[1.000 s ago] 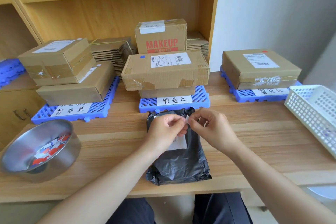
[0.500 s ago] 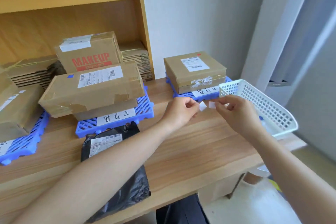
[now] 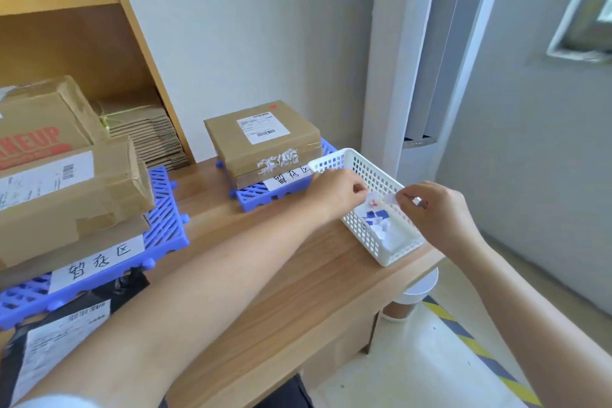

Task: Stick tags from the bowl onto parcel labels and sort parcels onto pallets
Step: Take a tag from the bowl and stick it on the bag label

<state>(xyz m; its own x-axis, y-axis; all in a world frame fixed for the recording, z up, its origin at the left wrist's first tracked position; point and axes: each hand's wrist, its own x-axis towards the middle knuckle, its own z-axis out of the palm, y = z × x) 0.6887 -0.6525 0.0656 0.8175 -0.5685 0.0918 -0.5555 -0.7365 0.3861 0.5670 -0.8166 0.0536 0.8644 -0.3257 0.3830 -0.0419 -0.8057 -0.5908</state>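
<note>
Both my hands hover over the white plastic basket point(image 3: 364, 235) at the table's right end. My left hand point(image 3: 334, 190) pinches a small white tag with a red mark point(image 3: 372, 199). My right hand point(image 3: 433, 209) pinches a small white paper strip point(image 3: 390, 198). Paper scraps, white and blue, lie in the basket's bottom point(image 3: 381, 222). A black poly parcel point(image 3: 66, 334) with a white label lies at the lower left, partly under my left forearm. The bowl is out of view.
Blue pallets point(image 3: 165, 235) point(image 3: 255, 197) with handwritten labels carry cardboard boxes point(image 3: 261, 136) point(image 3: 66, 189). Flattened cartons point(image 3: 145, 132) are stacked on the shelf behind. The table's right edge is just past the basket; a paper cup point(image 3: 407, 305) stands on the floor below.
The view has swung right, away from the black parcel. Both hands have moved from the parcel's label to above the white basket, each still pinching a small piece of paper.
</note>
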